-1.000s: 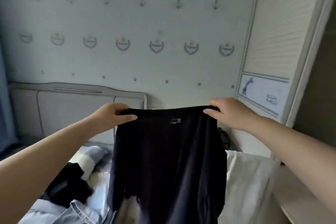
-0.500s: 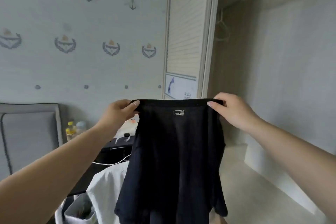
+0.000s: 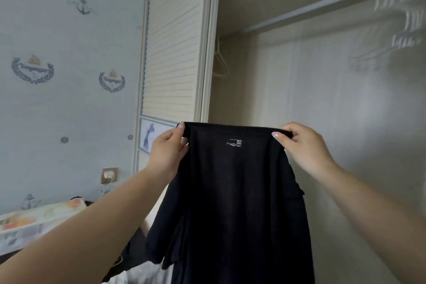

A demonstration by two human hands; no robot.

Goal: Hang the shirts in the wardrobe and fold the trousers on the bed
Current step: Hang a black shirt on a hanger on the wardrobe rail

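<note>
- Black shirt (image 3: 235,203) is held up in the air by its top edge, hanging straight down, right in front of the open wardrobe (image 3: 288,80). There's a small white printed label just under the top edge, roughly centred.
- Left hand (image 3: 167,150) pinches the shirt's top left corner, thumb on the near side, fingertips curled over the edge.
- Right hand (image 3: 304,145) does the same at the top right corner, fingers wrapped over the hem with the thumb underneath. Both arms are stretched out, so the fabric's top edge runs taut between the two hands.
- Hanging rail (image 3: 322,4) runs across the upper part of the wardrobe, well above the shirt.
- White hangers (image 3: 401,18) are bunched on the rail toward the wardrobe's right end, pretty motion-blurred so I honestly can't count them.
- One more hanger (image 3: 220,62) dangles at the wardrobe's left inner edge, above the left hand.
- The slatted door (image 3: 173,41) sits at the wardrobe's left side, with a small blue animal picture on its lower panel, partly hidden behind the left hand.
- Left of the wardrobe: wallpaper with anchors and crests, a wall socket (image 3: 109,175) low down, and a patterned storage box (image 3: 30,223) lower still.
</note>
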